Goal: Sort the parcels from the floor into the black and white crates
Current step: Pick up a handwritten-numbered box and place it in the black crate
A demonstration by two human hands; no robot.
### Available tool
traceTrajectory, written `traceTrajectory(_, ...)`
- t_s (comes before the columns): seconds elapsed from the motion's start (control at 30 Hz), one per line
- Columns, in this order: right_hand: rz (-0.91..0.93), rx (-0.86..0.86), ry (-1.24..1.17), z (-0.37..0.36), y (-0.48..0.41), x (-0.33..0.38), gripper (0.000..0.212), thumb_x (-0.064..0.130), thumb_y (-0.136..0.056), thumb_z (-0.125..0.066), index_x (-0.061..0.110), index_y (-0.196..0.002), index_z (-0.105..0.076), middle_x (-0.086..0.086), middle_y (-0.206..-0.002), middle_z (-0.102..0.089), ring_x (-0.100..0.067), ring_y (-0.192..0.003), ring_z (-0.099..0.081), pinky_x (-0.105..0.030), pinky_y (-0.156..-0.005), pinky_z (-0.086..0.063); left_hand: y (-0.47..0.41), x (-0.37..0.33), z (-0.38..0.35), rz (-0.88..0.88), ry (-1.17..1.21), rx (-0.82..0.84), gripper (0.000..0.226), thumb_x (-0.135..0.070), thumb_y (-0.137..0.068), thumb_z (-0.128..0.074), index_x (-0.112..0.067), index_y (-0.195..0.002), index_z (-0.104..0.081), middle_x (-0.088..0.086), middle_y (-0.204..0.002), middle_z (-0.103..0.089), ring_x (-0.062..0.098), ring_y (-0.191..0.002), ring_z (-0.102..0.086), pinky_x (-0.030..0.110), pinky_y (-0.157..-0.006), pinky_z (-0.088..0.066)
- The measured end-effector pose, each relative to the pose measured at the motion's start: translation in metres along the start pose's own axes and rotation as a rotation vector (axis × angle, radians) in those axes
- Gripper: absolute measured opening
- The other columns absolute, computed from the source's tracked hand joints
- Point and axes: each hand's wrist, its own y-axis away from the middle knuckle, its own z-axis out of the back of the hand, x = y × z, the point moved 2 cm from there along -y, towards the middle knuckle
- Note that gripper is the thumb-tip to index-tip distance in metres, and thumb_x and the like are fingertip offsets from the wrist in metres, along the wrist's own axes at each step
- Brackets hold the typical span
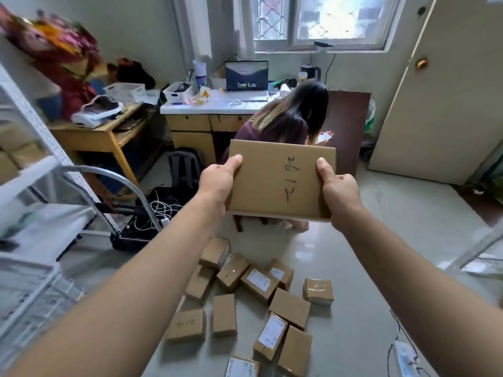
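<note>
Over the pale floor [367, 268] one parcel [277, 183] is held up, left hand [217, 183] and right hand [340, 189] each gripping a side edge, thumb on top; many parcels [223, 314] lie scattered beneath, no crates show, so sorting looks barely begun.

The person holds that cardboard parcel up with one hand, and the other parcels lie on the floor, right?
No, with both: the head view shows the left hand and right hand gripping the cardboard parcel by its sides. The other parcels do lie on the floor.
</note>
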Motion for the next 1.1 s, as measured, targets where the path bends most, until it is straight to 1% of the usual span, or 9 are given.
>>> traceTrajectory(0.07,0.024,0.095,0.012,-0.017,-0.001,0.007,0.059,0.062,-0.083,-0.057,0.01,-0.111,-0.049,0.002,-0.093,-0.059,-0.012,-0.078,-0.057,-0.026,-0.053,-0.04,0.008,-0.002,0.018,-0.004,0.016,-0.093,0.045,-0.051,-0.083,-0.061,-0.012,-0.105,-0.062,0.004,-0.094,-0.068,0.018,-0.078,-0.063,0.027,-0.056,-0.048)
traceTrajectory(0.17,0.056,0.249,0.054,-0.041,0.001,0.017,0.066,0.064,-0.081,-0.057,0.007,-0.116,-0.053,-0.002,-0.097,-0.064,-0.016,-0.082,-0.062,-0.026,-0.055,-0.043,0.024,-0.002,0.041,0.016,0.088,-0.231,0.047,-0.052,-0.081,-0.061,-0.013,-0.107,-0.061,0.008,-0.101,-0.068,0.025,-0.088,-0.065,0.038,-0.07,-0.055)
traceTrajectory(0.37,0.1,0.487,0.12,-0.083,0.022,0.019,0.064,0.066,-0.078,-0.058,0.011,-0.111,-0.053,-0.001,-0.096,-0.064,-0.014,-0.08,-0.062,-0.025,-0.052,-0.042,0.067,0.01,0.078,0.015,0.173,-0.507,0.045,-0.049,-0.084,-0.06,-0.015,-0.113,-0.059,0.006,-0.104,-0.067,0.022,-0.088,-0.063,0.032,-0.061,-0.047)
traceTrajectory(0.53,0.121,0.707,0.22,-0.127,0.069,0.01,0.058,0.064,-0.081,-0.055,0.012,-0.107,-0.056,0.0,-0.093,-0.064,-0.015,-0.078,-0.06,-0.028,-0.054,-0.04,0.12,0.027,0.124,0.039,0.234,-0.73,0.049,-0.046,-0.085,-0.061,-0.012,-0.119,-0.057,0.008,-0.111,-0.065,0.027,-0.099,-0.063,0.046,-0.088,-0.052)
traceTrajectory(0.63,0.112,0.829,0.253,-0.155,0.109,0.005,0.055,0.064,-0.082,-0.054,0.015,-0.108,-0.052,0.0,-0.094,-0.061,-0.018,-0.082,-0.058,-0.033,-0.061,-0.041,0.155,0.033,0.158,0.055,0.277,-0.832,0.048,-0.047,-0.084,-0.061,-0.012,-0.118,-0.057,0.009,-0.11,-0.066,0.03,-0.098,-0.064,0.05,-0.088,-0.052)
traceTrajectory(0.73,0.133,0.925,0.276,-0.183,0.153,0.002,0.048,0.063,-0.082,-0.054,0.016,-0.092,-0.054,0.0,-0.09,-0.061,-0.017,-0.078,-0.057,-0.032,-0.06,-0.039,0.187,0.037,0.194,0.04,0.309,-0.931,0.046,-0.044,-0.084,-0.063,-0.01,-0.115,-0.059,0.012,-0.111,-0.066,0.032,-0.098,-0.064,0.051,-0.088,-0.053)
traceTrajectory(0.83,0.127,1.022,0.279,-0.211,0.204,-0.001,0.047,0.061,-0.082,-0.056,0.015,-0.093,-0.055,-0.001,-0.091,-0.062,-0.017,-0.079,-0.058,-0.031,-0.062,-0.041,0.222,0.044,0.235,0.027,0.34,-1.017,0.044,-0.043,-0.085,-0.063,-0.01,-0.114,-0.059,0.01,-0.109,-0.067,0.028,-0.093,-0.065,0.039,-0.076,-0.055)
traceTrajectory(0.93,0.125,1.125,0.295,-0.24,0.26,-0.006,0.052,0.06,-0.081,-0.057,0.012,-0.102,-0.057,-0.006,-0.098,-0.064,-0.023,-0.087,-0.061,-0.037,-0.079,-0.049,0.259,0.052,0.28,0.002,0.36,-1.103,0.042,-0.043,-0.086,-0.061,-0.01,-0.112,-0.059,0.007,-0.106,-0.067,0.023,-0.088,-0.065,0.027,-0.061,-0.049)
traceTrajectory(1.1,0.133,1.233,0.294,-0.282,0.351,-0.023,0.06,0.06,-0.081,-0.058,0.008,-0.111,-0.056,-0.006,-0.103,-0.061,-0.022,-0.09,-0.058,-0.032,-0.068,-0.042,0.315,0.067,0.351,0.013,0.343,-1.22,0.028,-0.046,-0.088,-0.057,-0.018,-0.086,-0.055,0.0,-0.088,-0.062,0.015,-0.073,-0.059,0.024,-0.051,-0.04)
